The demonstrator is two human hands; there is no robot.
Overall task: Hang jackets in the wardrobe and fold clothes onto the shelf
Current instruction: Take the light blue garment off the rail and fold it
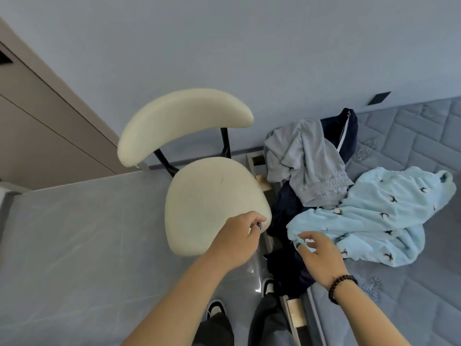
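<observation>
Bedside with cream chair (pixel 214 203): left hand (pixel 239 239) loosely curled, empty; right hand (pixel 320 255) relaxed, fingertips at light-blue garment (pixel 374 216) on mattress (pixel 411 295).

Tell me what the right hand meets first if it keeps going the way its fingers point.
Most likely the light blue garment: the right hand points up-left at its near edge, fingertips about touching it, though depth is unclear.

A cream chair (pixel 212 203) stands on grey floor (pixel 74 245) beside a quilted mattress (pixel 411 295).
</observation>
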